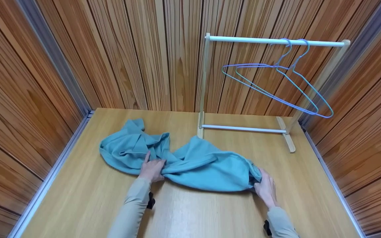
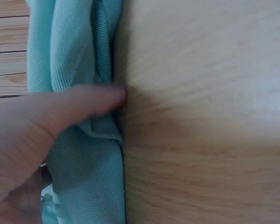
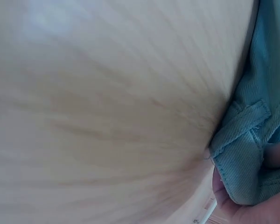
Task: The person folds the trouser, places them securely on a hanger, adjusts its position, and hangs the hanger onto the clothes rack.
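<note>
A crumpled pair of teal trousers (image 1: 210,172) lies across the wooden table, with a belt loop (image 3: 242,126) showing at its waistband in the right wrist view. My left hand (image 1: 152,168) grips the bunched cloth near its middle. In the left wrist view the thumb (image 2: 84,105) of that hand lies over the folds (image 2: 74,51), and its other fingers are mostly hidden behind the cloth. At the right end, my right hand (image 1: 266,187) pinches the waistband (image 3: 238,172) between thumb and fingers.
Behind the trousers stands a small garment rack (image 1: 243,129) with a white top bar (image 1: 240,39). Two blue-purple wire hangers (image 1: 296,107) hang toward its right side. Wood-plank walls (image 1: 150,66) enclose the table (image 1: 193,215) at the back and both sides.
</note>
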Motion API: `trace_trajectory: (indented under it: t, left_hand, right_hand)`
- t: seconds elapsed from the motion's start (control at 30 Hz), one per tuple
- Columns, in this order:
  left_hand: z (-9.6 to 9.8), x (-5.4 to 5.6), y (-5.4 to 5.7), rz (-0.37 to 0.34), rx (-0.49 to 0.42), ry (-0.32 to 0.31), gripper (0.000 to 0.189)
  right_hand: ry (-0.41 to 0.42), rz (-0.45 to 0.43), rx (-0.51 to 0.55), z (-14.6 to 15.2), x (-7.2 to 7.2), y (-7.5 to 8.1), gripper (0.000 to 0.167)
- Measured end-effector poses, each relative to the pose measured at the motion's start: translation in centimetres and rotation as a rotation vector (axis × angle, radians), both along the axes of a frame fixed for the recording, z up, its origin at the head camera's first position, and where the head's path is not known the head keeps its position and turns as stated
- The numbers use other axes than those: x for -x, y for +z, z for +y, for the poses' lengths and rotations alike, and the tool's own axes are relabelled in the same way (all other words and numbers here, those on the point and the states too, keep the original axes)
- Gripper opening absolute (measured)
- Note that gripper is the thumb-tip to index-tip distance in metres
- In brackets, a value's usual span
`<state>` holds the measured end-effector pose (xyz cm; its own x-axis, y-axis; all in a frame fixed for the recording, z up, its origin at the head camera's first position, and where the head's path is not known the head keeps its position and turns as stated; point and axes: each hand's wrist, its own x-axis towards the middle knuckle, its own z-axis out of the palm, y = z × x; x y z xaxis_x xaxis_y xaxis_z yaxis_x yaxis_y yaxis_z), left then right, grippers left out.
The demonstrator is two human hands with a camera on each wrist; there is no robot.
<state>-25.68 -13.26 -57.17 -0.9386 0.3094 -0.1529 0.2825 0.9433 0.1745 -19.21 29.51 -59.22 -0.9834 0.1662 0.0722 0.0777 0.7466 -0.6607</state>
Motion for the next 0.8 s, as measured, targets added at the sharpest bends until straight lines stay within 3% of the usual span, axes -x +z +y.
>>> trace_trajectory:
  t: [0.13, 0.37, 0.57, 0.73, 0.8]
  left_hand:
    - [0.3, 0.0, 0.2, 0.014, 0.010, -0.013, 0.043]
    - [0.5, -0.2, -0.3, 0.054, -0.085, -0.032, 0.032]
    - [0.7, -1.0, -1.2, 0.051, -0.161, -0.022, 0.041]
    - [0.5, -2.1, -1.3, -0.030, -0.243, -0.078, 0.057]
    - [0.3, -2.5, -1.0, -0.080, -0.304, -0.072, 0.068]
  right_hand:
    - [-0.003, -0.016, 0.030, 0.4, 0.0, 0.0, 0.051]
    - [-0.042, -0.055, 0.094, 1.6, -0.3, 0.2, 0.055]
    - [-0.117, -0.037, 0.128, 2.8, -0.5, 0.1, 0.053]
    - [-0.183, 0.032, 0.117, 3.8, -0.9, -0.1, 0.050]
    - [-0.199, 0.062, 0.111, 4.0, -1.0, -0.1, 0.051]
